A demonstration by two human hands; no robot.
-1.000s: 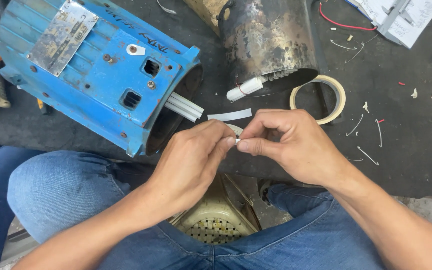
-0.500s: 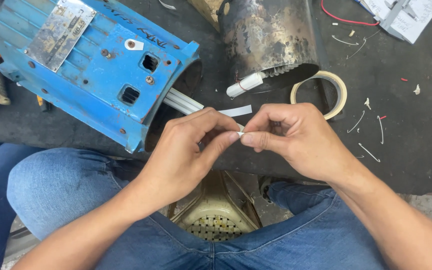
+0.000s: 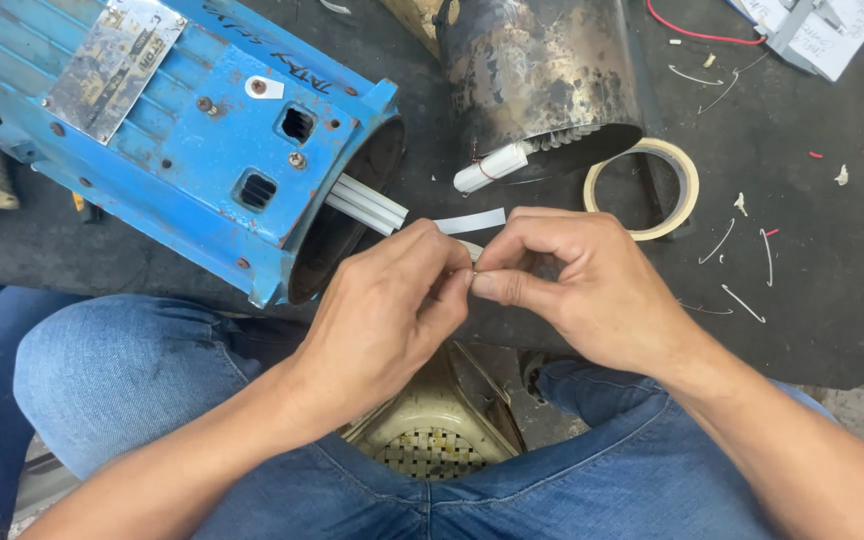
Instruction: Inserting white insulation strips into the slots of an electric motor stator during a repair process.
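Since 1 second ago the left hand point(image 3: 382, 320) and right hand point(image 3: 577, 290) have drawn closer, each grip now pinched narrow on a small white sleeve point(image 3: 471, 250) between them. Just behind lie white leads point(image 3: 367, 203) from the blue motor point(image 3: 192, 130); a tape roll point(image 3: 689, 190) sits right, nothing blocking.

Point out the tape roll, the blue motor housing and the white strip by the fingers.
tape roll point(image 3: 689, 190): head view, right side of ring.
blue motor housing point(image 3: 192, 150): head view, flat painted top.
white strip point(image 3: 472, 221): head view, its middle.
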